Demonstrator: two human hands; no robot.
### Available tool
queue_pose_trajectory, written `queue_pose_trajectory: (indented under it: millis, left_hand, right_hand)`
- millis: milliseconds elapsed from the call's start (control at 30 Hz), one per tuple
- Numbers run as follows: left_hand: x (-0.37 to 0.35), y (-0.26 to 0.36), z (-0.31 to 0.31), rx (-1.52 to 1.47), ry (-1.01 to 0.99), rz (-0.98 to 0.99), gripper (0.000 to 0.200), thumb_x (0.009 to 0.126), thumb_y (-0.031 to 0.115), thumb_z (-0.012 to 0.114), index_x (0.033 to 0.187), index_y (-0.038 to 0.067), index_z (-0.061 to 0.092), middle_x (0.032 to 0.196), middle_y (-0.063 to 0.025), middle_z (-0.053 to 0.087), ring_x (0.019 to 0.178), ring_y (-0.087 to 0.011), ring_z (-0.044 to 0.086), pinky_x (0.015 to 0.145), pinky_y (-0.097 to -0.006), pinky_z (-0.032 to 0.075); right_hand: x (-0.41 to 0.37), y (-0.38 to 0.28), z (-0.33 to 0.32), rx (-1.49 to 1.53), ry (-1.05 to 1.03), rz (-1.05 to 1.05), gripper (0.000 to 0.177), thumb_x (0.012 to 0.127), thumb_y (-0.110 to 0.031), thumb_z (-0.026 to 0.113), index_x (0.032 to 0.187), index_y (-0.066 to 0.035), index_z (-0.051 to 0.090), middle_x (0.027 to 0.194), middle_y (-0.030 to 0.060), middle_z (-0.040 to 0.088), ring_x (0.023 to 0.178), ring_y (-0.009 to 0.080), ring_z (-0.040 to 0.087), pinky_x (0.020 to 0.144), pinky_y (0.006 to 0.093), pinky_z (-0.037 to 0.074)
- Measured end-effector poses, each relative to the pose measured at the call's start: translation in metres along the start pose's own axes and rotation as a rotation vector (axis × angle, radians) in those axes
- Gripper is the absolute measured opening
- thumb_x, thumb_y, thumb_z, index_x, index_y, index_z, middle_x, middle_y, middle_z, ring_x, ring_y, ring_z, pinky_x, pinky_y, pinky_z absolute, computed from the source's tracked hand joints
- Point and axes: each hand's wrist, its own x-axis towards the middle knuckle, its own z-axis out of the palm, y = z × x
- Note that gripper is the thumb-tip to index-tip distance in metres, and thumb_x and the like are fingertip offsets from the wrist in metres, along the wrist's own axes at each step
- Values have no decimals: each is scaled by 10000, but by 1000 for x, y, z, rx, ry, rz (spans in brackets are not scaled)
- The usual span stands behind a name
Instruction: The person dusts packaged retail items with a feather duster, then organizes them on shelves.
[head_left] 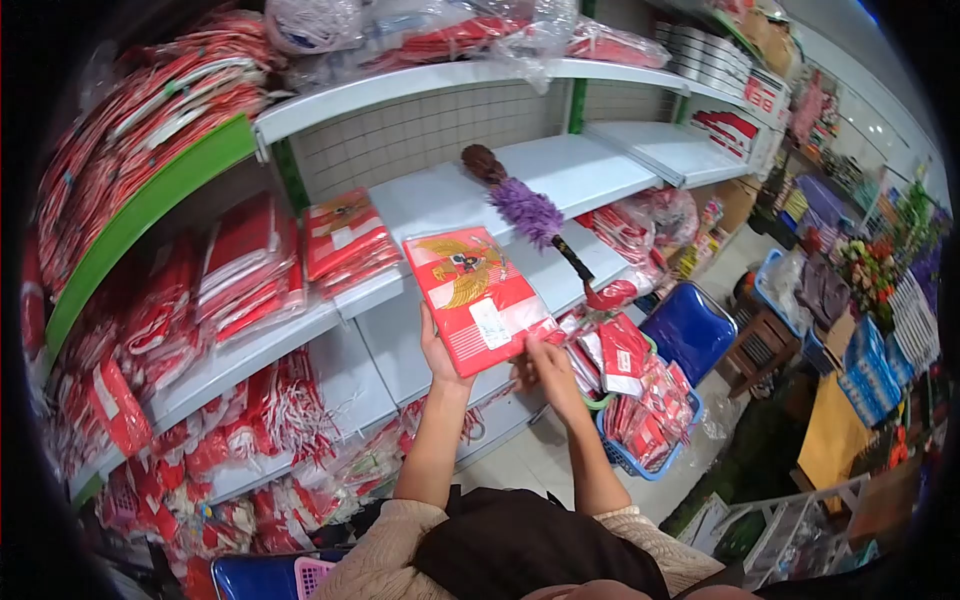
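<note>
A flat red-and-white package (475, 290) with a golden bird emblem and a white label is held up in front of the shelves. My left hand (440, 345) grips its lower left edge from beneath. At its lower right corner, my right hand (550, 368) has its fingers bent against the edge. Just behind the package, a purple fluffy duster (527, 212) lies across the shelf. A stack of similar packages (348, 240) sits on the shelf to the left.
Red-and-white packets fill the left shelves (240, 345). On the floor at right, a blue basket (640, 468) holds more packets beside a blue stool (690, 332). A wooden stool (765, 345) and flowers (870, 265) are farther right.
</note>
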Motion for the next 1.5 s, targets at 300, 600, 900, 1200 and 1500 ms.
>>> queue_pose_trajectory:
  millis: [300,600,900,1200,1500]
  left_hand:
    - [7,14,-22,-6,48,61,424,936,334,397,1223,30,469,1207,-138,538,1092,-295,531,952,-440,428]
    - [29,-12,-34,60,75,54,488,928,408,408,1255,48,439,1235,-113,517,1110,-290,517,953,-444,423]
    - [46,-32,-52,-21,65,-2,519,904,431,445,1258,52,436,1238,-117,514,1101,-295,522,939,-479,429]
    - [49,-39,-71,-95,-137,-36,479,897,437,447,1204,71,485,1155,-111,562,1054,-290,546,892,-472,458]
    - [37,-45,-23,106,196,65,412,921,378,414,1174,62,492,1099,-113,585,989,-271,583,872,-432,486]
  right_hand:
    - [106,-70,-34,-1080,772,-972,235,819,-127,587,999,6,516,805,187,592,705,340,599,594,429,461]
    - [140,0,-75,-1167,495,-265,290,822,-155,573,1031,9,456,784,279,600,756,438,594,640,497,459]
    - [62,85,-160,-1091,771,-181,249,813,-144,544,1002,7,486,705,241,588,652,420,576,587,485,427]
    - [19,62,-180,-1205,287,-527,200,686,-125,606,830,-16,519,669,180,572,610,382,563,557,456,434]
    - [21,74,-192,-1346,473,-328,287,679,-178,618,927,-45,559,631,169,574,573,360,578,532,451,460]
